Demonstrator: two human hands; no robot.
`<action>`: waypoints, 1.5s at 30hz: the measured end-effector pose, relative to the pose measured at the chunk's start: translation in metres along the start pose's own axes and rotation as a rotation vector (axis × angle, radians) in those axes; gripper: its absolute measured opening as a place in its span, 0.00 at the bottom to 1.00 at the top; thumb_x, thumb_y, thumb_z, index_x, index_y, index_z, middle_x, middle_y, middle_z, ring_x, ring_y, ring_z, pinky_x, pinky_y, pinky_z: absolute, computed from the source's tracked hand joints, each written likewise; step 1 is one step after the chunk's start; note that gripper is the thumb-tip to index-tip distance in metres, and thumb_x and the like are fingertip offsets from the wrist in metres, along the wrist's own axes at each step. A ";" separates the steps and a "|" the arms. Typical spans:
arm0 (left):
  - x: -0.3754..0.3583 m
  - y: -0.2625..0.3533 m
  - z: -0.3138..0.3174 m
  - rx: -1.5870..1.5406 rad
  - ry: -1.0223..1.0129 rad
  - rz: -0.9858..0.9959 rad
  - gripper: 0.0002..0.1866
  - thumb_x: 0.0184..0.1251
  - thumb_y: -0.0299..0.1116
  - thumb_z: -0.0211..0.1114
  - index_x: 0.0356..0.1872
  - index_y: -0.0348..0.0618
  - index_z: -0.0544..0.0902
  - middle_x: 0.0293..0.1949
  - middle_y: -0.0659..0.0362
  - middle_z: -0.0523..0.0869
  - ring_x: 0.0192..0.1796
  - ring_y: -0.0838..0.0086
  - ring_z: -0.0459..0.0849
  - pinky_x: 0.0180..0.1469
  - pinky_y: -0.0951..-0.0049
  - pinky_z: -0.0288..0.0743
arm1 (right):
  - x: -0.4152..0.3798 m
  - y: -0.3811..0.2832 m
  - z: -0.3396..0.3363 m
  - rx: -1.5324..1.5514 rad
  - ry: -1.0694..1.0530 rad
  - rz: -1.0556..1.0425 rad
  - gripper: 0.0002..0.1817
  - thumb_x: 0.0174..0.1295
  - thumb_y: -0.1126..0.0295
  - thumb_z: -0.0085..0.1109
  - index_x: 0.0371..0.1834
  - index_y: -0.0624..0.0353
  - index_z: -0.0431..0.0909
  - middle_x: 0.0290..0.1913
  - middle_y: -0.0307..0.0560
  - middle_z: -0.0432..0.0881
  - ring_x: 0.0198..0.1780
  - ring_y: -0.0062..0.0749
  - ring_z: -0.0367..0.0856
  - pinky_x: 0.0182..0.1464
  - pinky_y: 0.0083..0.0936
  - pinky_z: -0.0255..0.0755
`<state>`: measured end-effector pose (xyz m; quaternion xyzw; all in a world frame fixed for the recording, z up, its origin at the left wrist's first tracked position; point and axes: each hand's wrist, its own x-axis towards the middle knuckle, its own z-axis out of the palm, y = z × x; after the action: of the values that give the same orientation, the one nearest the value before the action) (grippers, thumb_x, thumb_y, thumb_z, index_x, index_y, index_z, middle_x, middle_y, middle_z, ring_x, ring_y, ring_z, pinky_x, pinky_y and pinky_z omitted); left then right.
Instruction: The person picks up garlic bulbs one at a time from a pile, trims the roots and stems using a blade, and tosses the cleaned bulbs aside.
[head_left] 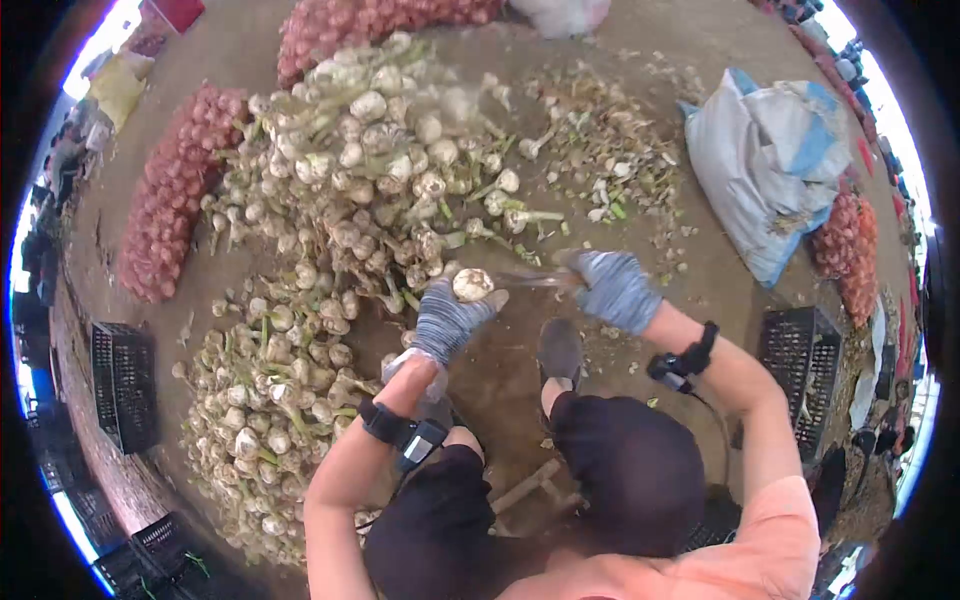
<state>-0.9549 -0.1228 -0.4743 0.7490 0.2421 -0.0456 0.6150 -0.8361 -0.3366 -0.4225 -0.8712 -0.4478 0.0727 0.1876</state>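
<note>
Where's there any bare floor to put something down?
Bare floor shows between the left hand and the right shoe. Another patch, with a few scraps, lies between the right hand and the white-and-blue sack. It's crowded beyond the left hand, where garlic bulbs spread towards the red net sacks.

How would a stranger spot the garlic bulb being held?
Find the big garlic pile, then the gray-gloved left hand beside it. The pale, round garlic bulb is in its fingers, held up while its neighbors lie heaped on the ground.
</note>
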 end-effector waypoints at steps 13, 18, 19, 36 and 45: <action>0.022 -0.059 0.032 0.319 -0.204 0.071 0.15 0.49 0.37 0.67 0.37 0.42 0.78 0.31 0.57 0.84 0.35 0.69 0.82 0.40 0.71 0.75 | 0.008 0.013 0.108 0.083 -0.183 0.072 0.09 0.54 0.70 0.48 0.37 0.56 0.73 0.24 0.48 0.78 0.28 0.41 0.80 0.28 0.37 0.72; 0.022 -0.084 0.039 0.308 -0.230 0.165 0.18 0.53 0.47 0.63 0.41 0.48 0.78 0.38 0.61 0.83 0.39 0.66 0.80 0.43 0.68 0.72 | 0.006 0.016 0.112 0.052 -0.274 0.124 0.13 0.54 0.69 0.49 0.43 0.56 0.74 0.28 0.47 0.81 0.31 0.40 0.81 0.32 0.34 0.73; 0.021 -0.086 0.039 0.307 -0.231 0.164 0.18 0.53 0.47 0.63 0.41 0.48 0.78 0.38 0.61 0.83 0.39 0.66 0.80 0.43 0.68 0.72 | 0.008 0.014 0.110 0.038 -0.258 0.108 0.13 0.54 0.69 0.49 0.43 0.56 0.74 0.27 0.47 0.81 0.31 0.40 0.81 0.31 0.35 0.73; 0.021 -0.059 0.036 -0.068 -0.095 0.037 0.21 0.43 0.35 0.75 0.38 0.39 0.78 0.32 0.63 0.82 0.35 0.79 0.77 0.40 0.77 0.74 | -0.016 0.082 0.109 0.069 -0.086 0.462 0.20 0.51 0.59 0.58 0.44 0.60 0.76 0.34 0.56 0.80 0.37 0.51 0.79 0.37 0.35 0.73; 0.018 -0.062 0.046 0.744 -0.339 0.580 0.13 0.45 0.41 0.68 0.29 0.46 0.79 0.34 0.54 0.79 0.35 0.57 0.78 0.37 0.62 0.72 | 0.012 0.035 0.139 0.361 -0.394 0.337 0.20 0.55 0.56 0.53 0.41 0.64 0.75 0.32 0.63 0.78 0.37 0.57 0.76 0.38 0.40 0.71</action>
<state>-0.9543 -0.1525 -0.5478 0.9361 -0.1120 -0.0771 0.3245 -0.8436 -0.3092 -0.5632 -0.8549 -0.3046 0.3486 0.2340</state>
